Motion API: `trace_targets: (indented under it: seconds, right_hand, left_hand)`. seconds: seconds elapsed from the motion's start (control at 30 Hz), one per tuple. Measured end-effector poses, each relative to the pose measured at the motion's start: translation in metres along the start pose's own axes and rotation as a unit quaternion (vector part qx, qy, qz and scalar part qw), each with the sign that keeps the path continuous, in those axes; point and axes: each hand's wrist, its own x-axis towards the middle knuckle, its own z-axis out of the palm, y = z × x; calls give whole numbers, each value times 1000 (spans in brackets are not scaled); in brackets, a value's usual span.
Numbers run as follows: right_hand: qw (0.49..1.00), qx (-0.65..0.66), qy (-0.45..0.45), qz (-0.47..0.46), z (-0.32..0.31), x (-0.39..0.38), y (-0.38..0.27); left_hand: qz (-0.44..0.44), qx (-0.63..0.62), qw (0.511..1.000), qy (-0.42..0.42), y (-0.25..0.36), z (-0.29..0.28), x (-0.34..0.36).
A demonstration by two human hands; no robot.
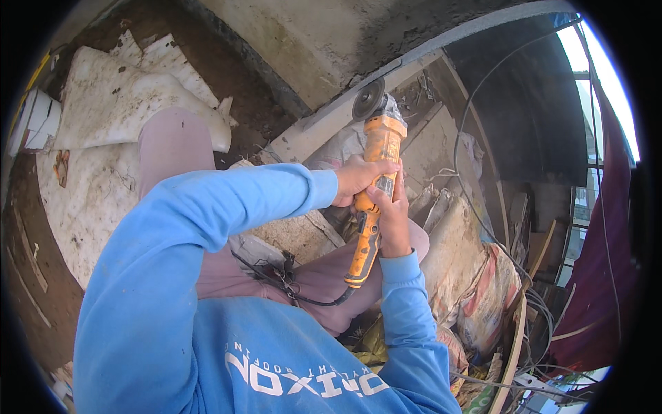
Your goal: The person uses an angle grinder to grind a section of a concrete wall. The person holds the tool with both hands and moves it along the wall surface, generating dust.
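Observation:
Both my hands are closed around an orange and grey angle grinder, held at a slant across my lap. My left hand grips the body from the left side. From the right, my right hand wraps the body just below, thumb across the grey part. A dark round disc sits at the tool's far end, close to a pale ledge; whether they touch I cannot tell. The black power cord leaves the rear of the handle and crosses my leg.
Dirty white sheets lie on soil at the left. Stained sacks and scraps are heaped right of my legs. Loose black cables and wooden strips run along the right. A concrete wall stands ahead, beside a dark panel.

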Motion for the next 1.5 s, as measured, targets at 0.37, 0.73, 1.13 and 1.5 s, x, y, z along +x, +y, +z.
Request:
trace_targets:
  seconds: [0.37,0.73,1.13,1.5]
  right_hand:
    - [999,40,2,-23,4,4,-7]
    - [999,41,-1,-29,5,7,-13]
    - [999,33,-5,-27,2,8,-12]
    - [1000,13,0,-6,3,2,-1]
  left_hand:
    - [14,3,1000,-18,9,3,1]
    - [27,3,1000,-15,17,5,-1]
    - [21,17,1000,2,20,8,-6]
    - [-6,21,1000,-22,3,-3,-3]
